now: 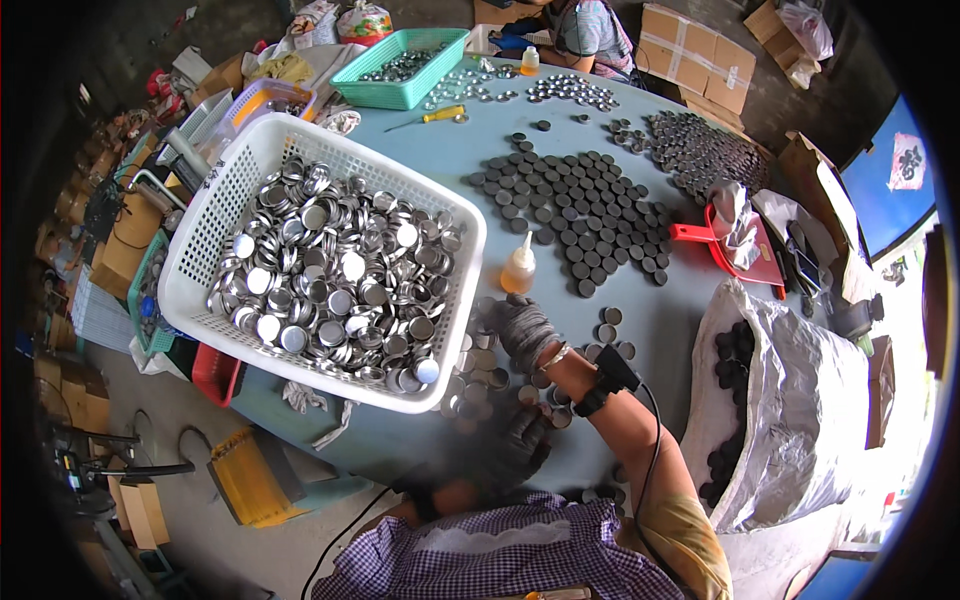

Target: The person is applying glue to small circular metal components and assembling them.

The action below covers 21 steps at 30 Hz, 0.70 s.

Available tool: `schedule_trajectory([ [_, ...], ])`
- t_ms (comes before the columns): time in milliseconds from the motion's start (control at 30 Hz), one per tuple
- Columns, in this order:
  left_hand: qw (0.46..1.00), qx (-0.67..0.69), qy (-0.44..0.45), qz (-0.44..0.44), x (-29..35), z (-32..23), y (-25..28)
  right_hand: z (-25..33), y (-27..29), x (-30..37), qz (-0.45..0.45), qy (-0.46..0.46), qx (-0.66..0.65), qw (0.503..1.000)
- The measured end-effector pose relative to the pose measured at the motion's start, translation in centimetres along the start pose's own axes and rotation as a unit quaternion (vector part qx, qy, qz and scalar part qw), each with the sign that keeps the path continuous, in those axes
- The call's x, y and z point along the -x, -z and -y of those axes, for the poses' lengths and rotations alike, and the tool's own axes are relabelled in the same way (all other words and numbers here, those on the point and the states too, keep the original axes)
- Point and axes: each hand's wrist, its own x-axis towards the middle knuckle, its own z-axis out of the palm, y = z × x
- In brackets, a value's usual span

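Observation:
My right hand [524, 332], in a grey glove, is over the table just right of the white basket and below a squeeze bottle [518, 266] of amber liquid. Its fingers look curled together, and whatever they may hold is hidden. Closer to me, my left hand [518, 446] wears a dark glove and is blurred, its fingers beside loose round metal caps [498, 379]. Whether it grips one cannot be seen. The large white basket [455, 235] to the left holds a heap of shiny silver caps [330, 270].
Dark round pieces [575, 205] spread across the table's middle. A red dustpan [755, 262] and a white sack [775, 400] of dark pieces stand to the right. At the back are a green basket [400, 95], a yellow screwdriver [443, 115] and a seated person [590, 35].

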Motion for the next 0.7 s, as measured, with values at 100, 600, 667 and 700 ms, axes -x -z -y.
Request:
schedule_trajectory([
  [100, 0.995, 0.079, 0.047, -0.031, 0.5, 0.1, -0.6, 1.0, 5.5, 2.9, 0.011, 0.050, -0.010, 0.999],
  [600, 0.989, 0.112, 0.022, -0.093, -0.7, -0.4, 0.0, -3.8, 7.8, 9.8, 0.060, -0.127, 0.054, 0.989],
  [667, 0.989, 0.111, 0.017, -0.094, -0.7, -0.3, -0.2, -3.5, 7.6, 9.7, 0.062, -0.092, 0.037, 0.993],
  [700, 0.989, 0.108, 0.012, -0.095, -0.8, -0.3, 0.0, -3.1, 7.5, 9.5, 0.089, -0.122, 0.080, 0.985],
])
